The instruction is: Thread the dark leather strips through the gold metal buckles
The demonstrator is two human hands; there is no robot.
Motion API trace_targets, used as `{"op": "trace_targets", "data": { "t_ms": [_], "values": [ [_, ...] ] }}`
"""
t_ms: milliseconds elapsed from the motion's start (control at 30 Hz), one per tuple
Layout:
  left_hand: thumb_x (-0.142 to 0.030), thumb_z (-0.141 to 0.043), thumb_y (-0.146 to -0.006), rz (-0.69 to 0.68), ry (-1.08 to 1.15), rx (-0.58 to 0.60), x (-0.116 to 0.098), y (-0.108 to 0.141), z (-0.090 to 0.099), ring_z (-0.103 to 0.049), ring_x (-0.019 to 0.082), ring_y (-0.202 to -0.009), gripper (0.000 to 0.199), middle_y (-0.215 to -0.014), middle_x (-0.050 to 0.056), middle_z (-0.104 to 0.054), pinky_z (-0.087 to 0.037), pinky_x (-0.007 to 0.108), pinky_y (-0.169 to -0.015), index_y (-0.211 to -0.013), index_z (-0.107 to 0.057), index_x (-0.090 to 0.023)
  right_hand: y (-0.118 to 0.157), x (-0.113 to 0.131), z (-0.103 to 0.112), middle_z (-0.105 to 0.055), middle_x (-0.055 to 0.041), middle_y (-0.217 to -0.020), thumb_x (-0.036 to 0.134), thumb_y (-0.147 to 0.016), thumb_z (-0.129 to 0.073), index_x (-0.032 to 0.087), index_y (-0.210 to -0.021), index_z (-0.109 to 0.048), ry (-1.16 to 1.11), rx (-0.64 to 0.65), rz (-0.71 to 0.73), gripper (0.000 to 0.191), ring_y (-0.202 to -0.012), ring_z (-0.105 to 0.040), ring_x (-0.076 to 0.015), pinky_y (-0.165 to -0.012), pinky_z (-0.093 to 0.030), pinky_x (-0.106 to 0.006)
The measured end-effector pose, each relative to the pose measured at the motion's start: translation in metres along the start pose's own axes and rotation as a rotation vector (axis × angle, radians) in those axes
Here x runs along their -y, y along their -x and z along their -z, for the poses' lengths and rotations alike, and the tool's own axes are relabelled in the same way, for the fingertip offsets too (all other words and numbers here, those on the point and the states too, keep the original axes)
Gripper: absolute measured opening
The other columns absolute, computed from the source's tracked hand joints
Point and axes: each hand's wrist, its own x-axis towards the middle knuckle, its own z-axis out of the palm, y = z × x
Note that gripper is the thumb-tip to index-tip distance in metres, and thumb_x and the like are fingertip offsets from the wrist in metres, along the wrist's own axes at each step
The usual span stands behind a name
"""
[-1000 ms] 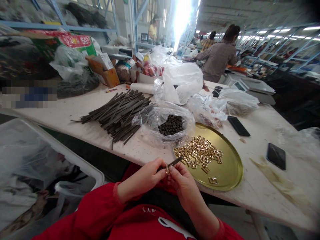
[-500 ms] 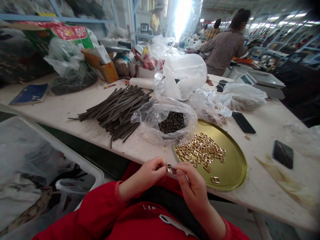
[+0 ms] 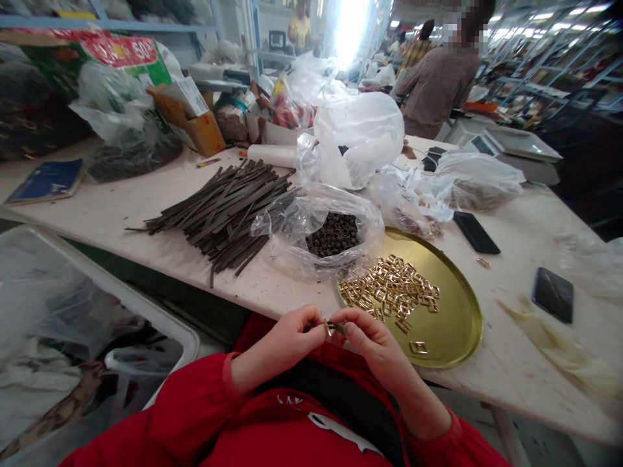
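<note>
Close in front of my body, my left hand (image 3: 291,337) pinches a small gold buckle (image 3: 328,329) between thumb and fingers. A dark strap (image 3: 337,326) runs at the buckle, and my right hand (image 3: 372,338) grips its other end between thumb and forefinger. Fingers partly cover both pieces, so I cannot tell how far the strap passes through the buckle. Right of my hands, a round gold tray (image 3: 455,311) carries a pile of gold buckles (image 3: 396,285). Beyond it, an open clear plastic bag (image 3: 287,240) contains many small dark loops (image 3: 333,235).
A heap of dark strips (image 3: 228,214) lies left on the table. Two phones (image 3: 476,232) rest at right, near a yellowish sheet (image 3: 555,350). Plastic bags (image 3: 360,139) crowd the back. A white bin (image 3: 192,344) stands lower left; a person (image 3: 438,91) stands beyond the table.
My right hand's fingers have shifted on the strap and the hand has tilted slightly; more dark strap shows beside the buckle. My left hand stays nearly in place. The view has moved a little.
</note>
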Motion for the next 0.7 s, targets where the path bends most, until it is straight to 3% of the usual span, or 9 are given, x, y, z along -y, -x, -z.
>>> {"op": "trace_targets", "data": {
  "t_ms": [200,533,700],
  "values": [
    [-0.029,-0.049,-0.075,-0.016,-0.026,-0.024,0.0,0.001,-0.002,-0.043,0.009,-0.055,0.014,-0.058,-0.006,-0.047,-0.032,0.019,-0.05,-0.069,-0.047,-0.017,0.001,-0.001,0.003,-0.055,0.0038,-0.066,0.036,-0.067,-0.071,0.021,-0.08,-0.061,0.024,0.067,-0.013,0.023,-0.06,-0.049,-0.0097,-0.056,-0.041,-0.021],
    [-0.025,-0.05,-0.073,-0.048,-0.097,0.026,-0.008,0.011,-0.004,-0.042,0.009,-0.058,0.011,-0.061,-0.006,-0.047,-0.031,0.019,-0.052,-0.068,-0.05,-0.016,0.004,-0.006,0.004,-0.045,0.0035,-0.069,0.025,-0.075,-0.061,0.02,-0.072,-0.049,0.3,0.096,0.145,0.013,-0.061,-0.044,-0.0097,-0.054,-0.037,-0.021],
    [-0.022,-0.048,-0.072,-0.072,-0.107,0.042,-0.006,0.013,-0.004,-0.044,0.009,-0.06,0.009,-0.062,-0.006,-0.049,-0.033,0.019,-0.054,-0.069,-0.053,-0.015,0.01,0.0,0.002,-0.047,0.0005,-0.078,0.024,-0.077,-0.06,0.021,-0.078,-0.054,0.439,0.156,0.236,0.007,-0.07,-0.047,-0.0119,-0.06,-0.04,-0.023]
  ]
}}
